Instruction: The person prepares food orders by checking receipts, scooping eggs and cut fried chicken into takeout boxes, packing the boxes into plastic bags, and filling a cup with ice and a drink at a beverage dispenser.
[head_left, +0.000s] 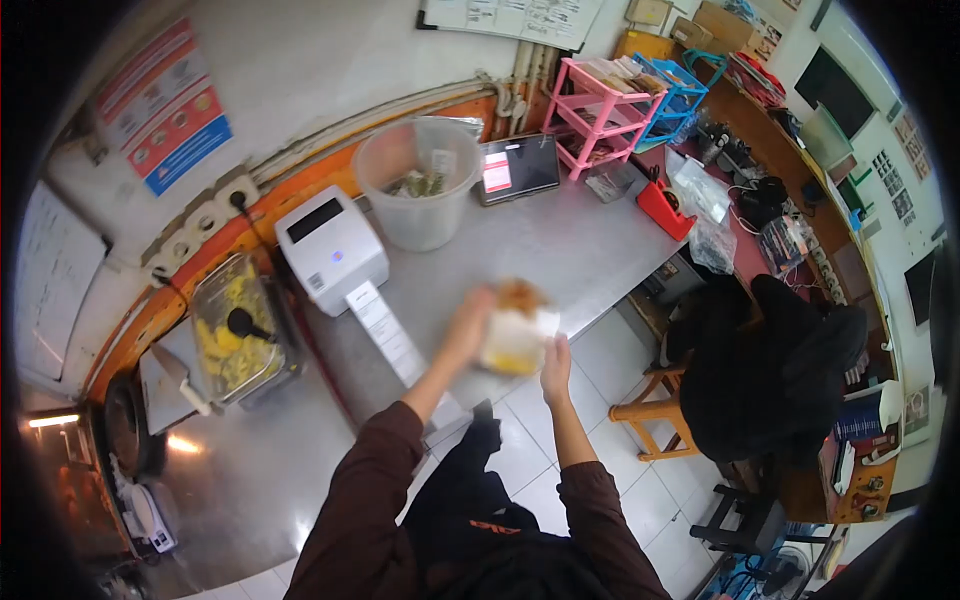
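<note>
A steel desk [560, 250] fills the middle of the room, white floor tiles [640, 500] at 5 o'clock and a long cluttered bench [780, 170] at 2 o'clock. On the desk stand a clear tub [420, 190] at 12 o'clock and a white printer [330, 245] at 10 o'clock. At centre, both blurred, the left hand [470, 318] grips a yellow packet [515, 335] over the desk's edge, and the right hand [556, 368] touches it, fingers loosely open.

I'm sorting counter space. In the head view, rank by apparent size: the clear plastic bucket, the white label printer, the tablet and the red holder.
1. clear plastic bucket
2. white label printer, close to the bucket, so unsure
3. tablet
4. red holder
</note>
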